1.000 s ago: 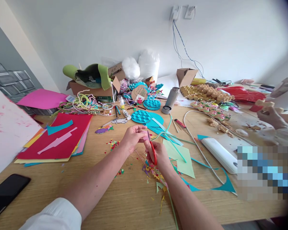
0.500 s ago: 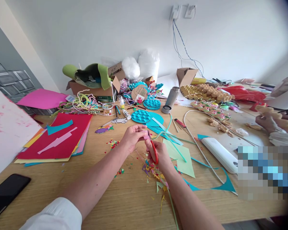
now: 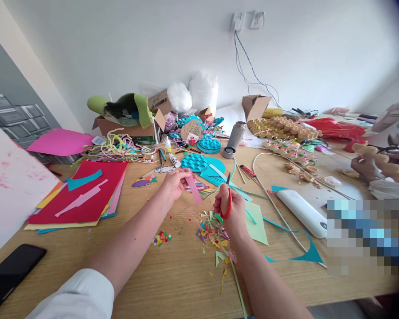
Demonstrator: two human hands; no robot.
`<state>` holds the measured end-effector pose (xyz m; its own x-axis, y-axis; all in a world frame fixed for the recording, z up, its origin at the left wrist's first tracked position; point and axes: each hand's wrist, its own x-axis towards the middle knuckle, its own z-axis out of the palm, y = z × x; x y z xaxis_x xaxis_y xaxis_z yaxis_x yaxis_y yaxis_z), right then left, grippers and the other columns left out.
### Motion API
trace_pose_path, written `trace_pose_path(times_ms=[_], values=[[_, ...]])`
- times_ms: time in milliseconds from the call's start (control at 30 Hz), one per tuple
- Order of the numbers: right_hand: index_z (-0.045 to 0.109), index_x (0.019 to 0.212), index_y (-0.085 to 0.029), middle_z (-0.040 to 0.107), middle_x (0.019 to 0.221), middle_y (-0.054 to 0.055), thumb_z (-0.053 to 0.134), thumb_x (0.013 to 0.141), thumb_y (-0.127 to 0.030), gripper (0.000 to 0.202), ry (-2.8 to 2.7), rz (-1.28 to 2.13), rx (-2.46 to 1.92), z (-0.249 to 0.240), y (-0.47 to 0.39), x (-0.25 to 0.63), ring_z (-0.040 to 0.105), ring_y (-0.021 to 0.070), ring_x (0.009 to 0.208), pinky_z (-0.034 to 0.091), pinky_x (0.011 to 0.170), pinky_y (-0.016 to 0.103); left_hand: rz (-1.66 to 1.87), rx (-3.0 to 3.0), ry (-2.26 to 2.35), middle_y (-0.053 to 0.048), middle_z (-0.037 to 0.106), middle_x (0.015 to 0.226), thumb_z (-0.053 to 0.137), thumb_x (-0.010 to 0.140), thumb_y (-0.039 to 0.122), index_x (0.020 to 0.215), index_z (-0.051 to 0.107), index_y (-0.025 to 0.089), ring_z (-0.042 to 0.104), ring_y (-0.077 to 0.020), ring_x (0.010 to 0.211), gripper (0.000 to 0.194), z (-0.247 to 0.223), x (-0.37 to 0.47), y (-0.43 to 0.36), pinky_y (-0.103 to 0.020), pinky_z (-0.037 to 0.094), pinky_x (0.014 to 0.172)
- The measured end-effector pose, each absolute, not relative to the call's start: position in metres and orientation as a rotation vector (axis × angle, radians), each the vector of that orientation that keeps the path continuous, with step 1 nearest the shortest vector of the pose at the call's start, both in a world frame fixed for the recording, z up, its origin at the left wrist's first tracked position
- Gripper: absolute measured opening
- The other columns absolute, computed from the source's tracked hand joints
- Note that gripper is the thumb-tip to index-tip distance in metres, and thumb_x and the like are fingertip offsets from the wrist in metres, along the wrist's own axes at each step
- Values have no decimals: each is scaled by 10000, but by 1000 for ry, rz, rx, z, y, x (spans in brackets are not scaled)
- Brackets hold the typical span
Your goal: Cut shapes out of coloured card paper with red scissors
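Between the fingertips of my left hand [image 3: 173, 183] hangs a pink paper strip [image 3: 194, 191], its lower end pointing right. My right hand [image 3: 232, 209] is wrapped round red-handled scissors [image 3: 226, 203], whose blades point up and away. The scissors and the strip are apart. Below the right hand lies a pile of coloured paper scraps [image 3: 209, 232]; small round paper dots [image 3: 162, 238] lie to its left. Behind the strip are several narrow coloured paper strips [image 3: 204, 189], partly hidden. A pale green sheet [image 3: 257, 226] rests right of the scissors.
Stacked coloured paper [image 3: 83, 195] and a phone [image 3: 15, 274] lie at left. Blue scaled discs [image 3: 193, 163] and a grey flask [image 3: 236, 138] stand behind. At right are a white power bank [image 3: 299, 212], a white cable [image 3: 256, 168] and another person's hand [image 3: 364, 167].
My hands have moved apart. The left has drawn the pink strip leftward, and the right has carried the scissors to the right, away from the paper.
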<state>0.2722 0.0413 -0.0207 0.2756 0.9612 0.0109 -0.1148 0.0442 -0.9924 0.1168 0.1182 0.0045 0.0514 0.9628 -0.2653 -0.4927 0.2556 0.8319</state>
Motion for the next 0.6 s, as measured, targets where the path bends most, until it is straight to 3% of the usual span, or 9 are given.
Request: trace_pose_path(times_ms=[367,600], values=[[519,618,-192,529,459,-22,584,746,-692,520,-952,969,-1239,-25,42,275,476,98,337,383,341,205,1184,695,1235,-1,605,518,618,609,-23,634,561,126,620,-139,510,162,-23,122,158,-277,532,598],[522,623,-192,522,472,-33,603,752,-663,495,-927,988,-1210,-24,40,274,473,95,349,378,349,204,1189,780,1347,14,582,505,681,585,-34,636,581,126,557,-116,466,195,-7,103,150,-296,512,598]])
